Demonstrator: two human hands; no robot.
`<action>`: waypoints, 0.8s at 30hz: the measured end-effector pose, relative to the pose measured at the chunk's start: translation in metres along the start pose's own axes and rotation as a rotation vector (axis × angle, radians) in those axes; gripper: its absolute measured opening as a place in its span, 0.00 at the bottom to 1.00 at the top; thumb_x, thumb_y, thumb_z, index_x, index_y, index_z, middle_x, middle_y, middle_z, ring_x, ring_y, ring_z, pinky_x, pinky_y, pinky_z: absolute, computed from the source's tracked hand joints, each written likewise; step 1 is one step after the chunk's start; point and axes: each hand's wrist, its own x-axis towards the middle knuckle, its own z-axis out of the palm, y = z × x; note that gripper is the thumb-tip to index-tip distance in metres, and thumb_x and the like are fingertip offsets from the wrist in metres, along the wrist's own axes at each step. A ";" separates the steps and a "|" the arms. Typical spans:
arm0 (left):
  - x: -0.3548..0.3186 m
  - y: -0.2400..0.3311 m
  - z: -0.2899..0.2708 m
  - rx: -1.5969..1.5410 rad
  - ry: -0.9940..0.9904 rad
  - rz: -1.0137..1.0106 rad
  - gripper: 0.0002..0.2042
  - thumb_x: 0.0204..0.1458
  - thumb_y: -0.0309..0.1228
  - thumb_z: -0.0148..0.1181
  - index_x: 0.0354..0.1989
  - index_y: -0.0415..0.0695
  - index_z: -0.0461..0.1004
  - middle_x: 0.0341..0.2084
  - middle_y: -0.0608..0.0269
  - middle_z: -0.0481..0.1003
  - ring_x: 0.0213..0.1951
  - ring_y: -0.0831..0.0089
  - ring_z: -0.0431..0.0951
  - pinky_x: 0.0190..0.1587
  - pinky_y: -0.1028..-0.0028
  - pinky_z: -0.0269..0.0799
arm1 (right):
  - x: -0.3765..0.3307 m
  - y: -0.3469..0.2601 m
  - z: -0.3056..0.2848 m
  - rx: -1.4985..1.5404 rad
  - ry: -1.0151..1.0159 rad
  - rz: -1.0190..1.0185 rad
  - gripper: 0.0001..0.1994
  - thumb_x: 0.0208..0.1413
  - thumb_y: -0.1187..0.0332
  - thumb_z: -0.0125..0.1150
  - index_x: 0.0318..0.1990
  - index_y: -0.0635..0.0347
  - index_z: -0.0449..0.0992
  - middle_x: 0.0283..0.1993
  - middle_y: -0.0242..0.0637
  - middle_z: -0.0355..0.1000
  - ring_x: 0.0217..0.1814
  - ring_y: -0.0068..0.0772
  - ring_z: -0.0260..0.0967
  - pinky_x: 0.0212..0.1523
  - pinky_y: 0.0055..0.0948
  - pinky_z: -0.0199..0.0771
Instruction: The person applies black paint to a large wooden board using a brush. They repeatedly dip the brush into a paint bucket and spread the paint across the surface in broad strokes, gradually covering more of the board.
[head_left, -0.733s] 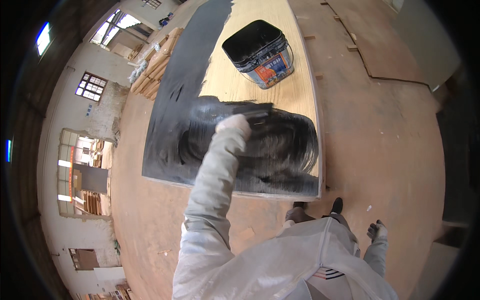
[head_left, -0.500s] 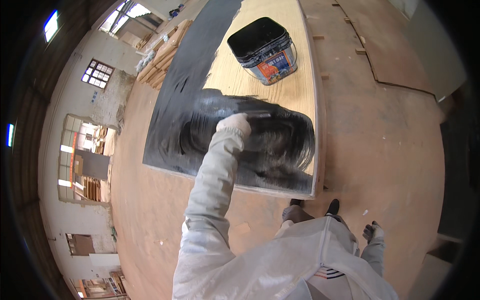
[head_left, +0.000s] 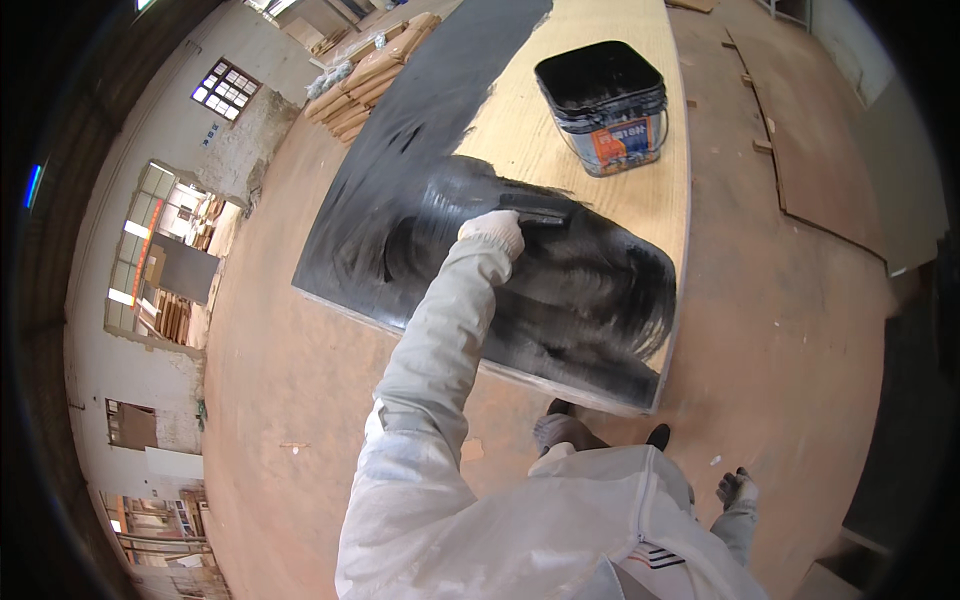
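Note:
My left hand (head_left: 492, 232), in a whitish glove, is closed round a flat trowel (head_left: 540, 214) smeared with black. The trowel lies on wet black coating, which covers the near end and left side of a long board (head_left: 515, 135). The board's pale wood grain still shows along the right and far part. On that bare wood stands an open bucket (head_left: 612, 125), its rim and inside black, with a wire handle and an orange and blue label. My right hand (head_left: 738, 490), in a dark-stained glove, hangs at my side with fingers apart and holds nothing.
Stacked brown planks or packages (head_left: 372, 80) lie beyond the board's left side. A large flat sheet (head_left: 825, 160) rests on small blocks at the right. My shoes (head_left: 658, 436) stand close to the board's near edge. A wall with window openings (head_left: 226, 88) runs along the left.
The trowel has moved up across the black coating, away from me, and its blade shows more. My view has turned, so board and bucket sit further right. The right hand still hangs down.

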 end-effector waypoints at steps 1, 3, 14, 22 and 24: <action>0.016 -0.011 -0.001 0.004 0.017 0.011 0.23 0.65 0.36 0.52 0.68 0.54 0.77 0.61 0.54 0.80 0.64 0.55 0.79 0.66 0.57 0.75 | -0.007 0.004 0.013 0.015 0.014 -0.019 0.29 0.68 0.67 0.50 0.77 0.45 0.61 0.42 0.43 0.77 0.32 0.42 0.73 0.27 0.42 0.71; 0.040 -0.049 0.004 0.020 0.042 0.023 0.23 0.64 0.35 0.52 0.67 0.53 0.77 0.62 0.55 0.80 0.65 0.56 0.79 0.66 0.57 0.75 | -0.020 0.020 0.036 0.041 0.036 -0.047 0.28 0.68 0.65 0.50 0.75 0.46 0.62 0.42 0.43 0.76 0.32 0.42 0.72 0.27 0.42 0.70; 0.054 -0.200 0.027 -0.082 0.184 0.121 0.20 0.65 0.41 0.55 0.63 0.52 0.78 0.50 0.49 0.85 0.54 0.49 0.85 0.57 0.51 0.79 | -0.041 0.230 0.066 0.257 0.124 0.326 0.08 0.74 0.57 0.47 0.54 0.34 0.69 0.33 0.39 0.73 0.25 0.48 0.69 0.24 0.52 0.68; 0.047 -0.261 0.024 -0.074 0.022 0.169 0.24 0.66 0.40 0.54 0.71 0.57 0.71 0.51 0.49 0.84 0.55 0.49 0.84 0.58 0.52 0.78 | -0.079 0.239 0.118 0.097 0.132 0.221 0.12 0.68 0.52 0.48 0.33 0.42 0.65 0.29 0.38 0.61 0.30 0.45 0.60 0.29 0.45 0.58; 0.062 -0.303 0.030 -0.108 0.068 0.097 0.23 0.66 0.40 0.53 0.70 0.59 0.73 0.52 0.50 0.84 0.57 0.50 0.83 0.59 0.53 0.78 | -0.073 0.234 0.105 0.053 -0.041 0.189 0.07 0.72 0.53 0.45 0.45 0.37 0.69 0.35 0.38 0.66 0.29 0.45 0.62 0.26 0.44 0.62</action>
